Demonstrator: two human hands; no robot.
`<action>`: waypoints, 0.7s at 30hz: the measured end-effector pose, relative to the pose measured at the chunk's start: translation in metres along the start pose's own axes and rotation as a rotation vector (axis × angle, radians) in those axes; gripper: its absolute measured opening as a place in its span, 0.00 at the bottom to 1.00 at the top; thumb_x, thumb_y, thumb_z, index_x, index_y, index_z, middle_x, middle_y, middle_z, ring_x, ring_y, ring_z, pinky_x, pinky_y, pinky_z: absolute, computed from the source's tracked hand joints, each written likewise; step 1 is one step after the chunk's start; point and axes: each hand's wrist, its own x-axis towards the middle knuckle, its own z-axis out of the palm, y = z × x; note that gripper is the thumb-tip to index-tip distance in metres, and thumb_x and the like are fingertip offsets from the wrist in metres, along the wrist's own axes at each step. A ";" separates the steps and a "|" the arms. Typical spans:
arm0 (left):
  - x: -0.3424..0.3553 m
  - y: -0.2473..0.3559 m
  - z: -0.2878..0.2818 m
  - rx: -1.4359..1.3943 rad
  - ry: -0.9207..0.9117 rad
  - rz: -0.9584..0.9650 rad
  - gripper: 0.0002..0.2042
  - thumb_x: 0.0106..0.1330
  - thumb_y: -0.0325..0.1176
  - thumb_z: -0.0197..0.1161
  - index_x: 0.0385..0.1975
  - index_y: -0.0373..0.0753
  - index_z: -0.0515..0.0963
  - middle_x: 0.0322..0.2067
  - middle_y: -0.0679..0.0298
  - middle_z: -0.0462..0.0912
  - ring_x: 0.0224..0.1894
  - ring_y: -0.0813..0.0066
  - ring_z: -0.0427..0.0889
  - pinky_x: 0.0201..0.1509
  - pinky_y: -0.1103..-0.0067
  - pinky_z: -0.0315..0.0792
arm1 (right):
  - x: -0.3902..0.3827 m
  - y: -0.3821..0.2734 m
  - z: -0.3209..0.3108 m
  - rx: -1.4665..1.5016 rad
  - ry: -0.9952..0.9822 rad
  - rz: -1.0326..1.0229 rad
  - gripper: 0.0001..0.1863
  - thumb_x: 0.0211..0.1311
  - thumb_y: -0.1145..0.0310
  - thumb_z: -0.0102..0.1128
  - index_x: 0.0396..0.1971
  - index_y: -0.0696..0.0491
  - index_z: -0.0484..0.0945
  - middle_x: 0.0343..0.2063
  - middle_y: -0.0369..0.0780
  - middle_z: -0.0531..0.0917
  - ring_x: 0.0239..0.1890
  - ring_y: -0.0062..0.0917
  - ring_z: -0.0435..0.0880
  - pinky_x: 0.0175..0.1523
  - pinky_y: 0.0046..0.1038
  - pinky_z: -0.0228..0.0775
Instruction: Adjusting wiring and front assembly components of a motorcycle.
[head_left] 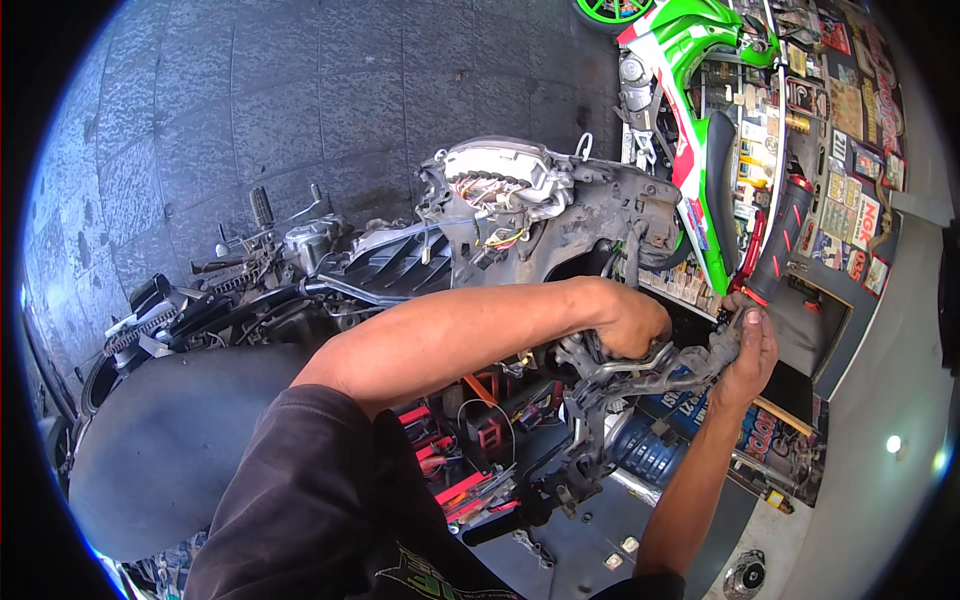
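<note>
The stripped motorcycle handlebar (690, 365) runs diagonally in front of me, its wiring and metal brackets exposed. Its upper end carries a black grip (780, 245) with red marks and a red lever (752, 250). Thumb uppermost, my right hand (748, 355) closes on the bar just below that grip. My left hand (635, 320) reaches across, fingers curled down beside the bar's middle; what they hold is hidden beneath the hand. Left of it lies a dusty front panel (530, 235) with a lamp unit (495, 165) and loose coloured wires.
A black seat (190, 440) lies at lower left, near bare frame parts. Beyond stands a green motorcycle (705, 40). Below the bar are red tool trays (465, 490) and a blue water bottle (650, 450). A sticker-covered display case (850, 215) lines the right.
</note>
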 end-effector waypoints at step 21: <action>-0.001 -0.009 0.012 -0.874 -0.045 -0.180 0.28 0.54 0.23 0.63 0.57 0.23 0.65 0.33 0.62 0.78 0.37 0.74 0.80 0.39 0.79 0.79 | 0.000 -0.007 0.002 -0.026 0.014 0.014 0.17 0.66 0.64 0.57 0.44 0.63 0.80 0.35 0.38 0.84 0.31 0.12 0.71 0.38 0.16 0.60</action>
